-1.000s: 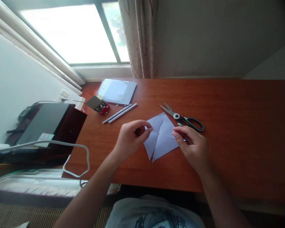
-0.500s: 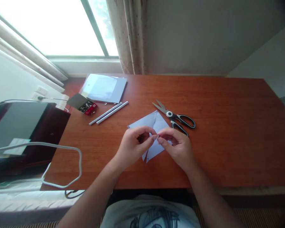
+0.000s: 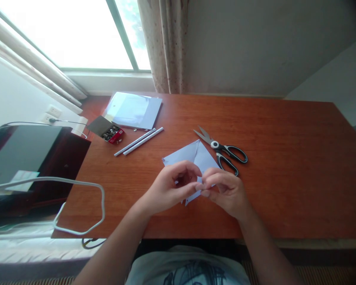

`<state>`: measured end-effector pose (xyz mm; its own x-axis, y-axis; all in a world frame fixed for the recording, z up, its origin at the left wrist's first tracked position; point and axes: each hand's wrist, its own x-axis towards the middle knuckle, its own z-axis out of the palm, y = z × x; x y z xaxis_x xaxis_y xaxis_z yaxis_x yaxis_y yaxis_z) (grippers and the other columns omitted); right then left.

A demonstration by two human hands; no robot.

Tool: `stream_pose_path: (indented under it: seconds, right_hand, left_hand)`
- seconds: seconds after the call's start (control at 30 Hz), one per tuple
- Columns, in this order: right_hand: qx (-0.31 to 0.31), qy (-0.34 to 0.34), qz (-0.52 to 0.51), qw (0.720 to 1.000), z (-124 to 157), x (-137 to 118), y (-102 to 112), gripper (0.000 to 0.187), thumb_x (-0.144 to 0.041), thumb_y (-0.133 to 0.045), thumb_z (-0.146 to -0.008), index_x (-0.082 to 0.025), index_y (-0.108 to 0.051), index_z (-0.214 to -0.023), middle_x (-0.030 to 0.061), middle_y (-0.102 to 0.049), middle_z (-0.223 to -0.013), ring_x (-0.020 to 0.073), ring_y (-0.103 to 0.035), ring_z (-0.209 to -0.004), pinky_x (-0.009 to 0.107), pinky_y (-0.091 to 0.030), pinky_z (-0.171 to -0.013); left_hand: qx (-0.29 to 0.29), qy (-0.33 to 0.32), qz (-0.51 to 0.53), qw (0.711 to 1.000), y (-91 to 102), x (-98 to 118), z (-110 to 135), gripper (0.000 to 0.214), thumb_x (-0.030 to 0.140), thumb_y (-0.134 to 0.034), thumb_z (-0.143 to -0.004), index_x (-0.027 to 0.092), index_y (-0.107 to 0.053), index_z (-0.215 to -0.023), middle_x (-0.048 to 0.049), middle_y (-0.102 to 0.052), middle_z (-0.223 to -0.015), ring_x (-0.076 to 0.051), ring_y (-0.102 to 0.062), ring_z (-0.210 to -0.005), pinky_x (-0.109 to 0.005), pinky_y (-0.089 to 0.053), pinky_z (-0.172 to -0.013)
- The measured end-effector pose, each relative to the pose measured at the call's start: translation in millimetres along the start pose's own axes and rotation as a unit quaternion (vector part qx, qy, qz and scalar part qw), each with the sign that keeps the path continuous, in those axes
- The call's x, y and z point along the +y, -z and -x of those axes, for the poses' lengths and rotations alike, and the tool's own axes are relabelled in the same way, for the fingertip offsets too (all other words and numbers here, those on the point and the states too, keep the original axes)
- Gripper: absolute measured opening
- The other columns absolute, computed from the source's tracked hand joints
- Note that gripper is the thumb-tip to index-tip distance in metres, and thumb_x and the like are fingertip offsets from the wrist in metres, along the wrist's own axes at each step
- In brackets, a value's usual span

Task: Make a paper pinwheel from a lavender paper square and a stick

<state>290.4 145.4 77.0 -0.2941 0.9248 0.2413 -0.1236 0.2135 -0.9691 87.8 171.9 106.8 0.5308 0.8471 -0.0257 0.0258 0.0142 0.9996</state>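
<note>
My left hand (image 3: pixel 173 186) and my right hand (image 3: pixel 224 190) meet above a light blue square of paper (image 3: pixel 180 154) on the table. Slits run in from the paper's corners, and small dark holes show near its points. Thumb and forefinger of each hand are pinched together, tips touching or nearly so. Whatever lies between them is too small and hidden to make out. Just right of the paper, black-handled scissors (image 3: pixel 216 145) lie with their blades partly apart, pointing to the upper left.
On the wooden table (image 3: pixel 284 166), two rolled white paper sticks (image 3: pixel 144 141) lie left of the paper. Behind them are an opened small box of metal pins (image 3: pixel 114 134) and a clear sleeve with paper sheets (image 3: pixel 133 111). A white cable (image 3: pixel 102 206) loops over the left edge.
Both hands have come slightly lower and toward me, fingertips still together. The bright speck seen between them earlier is now hidden. The whole view has shifted a little.
</note>
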Motion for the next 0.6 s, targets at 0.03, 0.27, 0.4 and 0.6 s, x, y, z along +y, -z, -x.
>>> stream_pose_path:
  seconds: [0.03,0.27,0.4,0.6]
  right_hand:
    - [0.016,-0.006,0.01,1.0,0.0,0.5,0.0,0.015,-0.013,-0.076,-0.086,-0.026,-0.07,-0.087,-0.0006,-0.064,-0.083,0.0157,-0.059,-0.078,0.03,-0.048,-0.069]
    - [0.069,-0.033,0.043,0.996,-1.0,1.3,-1.8,0.01,-0.018,-0.071,-0.091,-0.025,-0.065,-0.085,-0.0008,-0.061,-0.083,0.0154,-0.056,-0.078,0.03,-0.045,-0.07]
    - [0.065,-0.029,0.06,0.996,-0.3,1.2,-3.1,0.009,-0.019,-0.07,-0.092,-0.024,-0.065,-0.087,-0.0006,-0.062,-0.085,0.0154,-0.057,-0.079,0.029,-0.045,-0.069]
    - [0.065,-0.013,0.088,0.994,0.0,2.1,-3.7,0.009,-0.017,-0.069,-0.091,-0.024,-0.066,-0.088,0.0,-0.063,-0.086,0.0157,-0.058,-0.08,0.03,-0.046,-0.07]
  left_hand:
    - [0.021,-0.021,-0.024,0.999,-0.4,-0.9,-0.4,0.014,0.027,-0.071,-0.089,0.015,-0.066,-0.092,0.0018,-0.057,-0.071,-0.009,-0.048,-0.059,-0.021,-0.039,-0.054]
    - [0.05,-0.129,-0.152,0.979,-4.1,-7.3,0.7,0.009,0.012,-0.066,-0.089,0.017,-0.07,-0.096,-0.0042,-0.071,-0.087,-0.012,-0.061,-0.071,-0.024,-0.048,-0.066]
    - [0.069,-0.148,-0.15,0.975,-5.5,-10.7,-0.1,0.011,0.009,-0.066,-0.089,0.018,-0.07,-0.093,-0.004,-0.072,-0.088,-0.012,-0.064,-0.074,-0.023,-0.05,-0.068]
    - [0.068,-0.134,-0.154,0.977,-4.6,-13.9,-1.5,0.01,0.01,-0.067,-0.088,0.018,-0.07,-0.093,-0.0025,-0.071,-0.085,-0.011,-0.064,-0.071,-0.023,-0.05,-0.066]
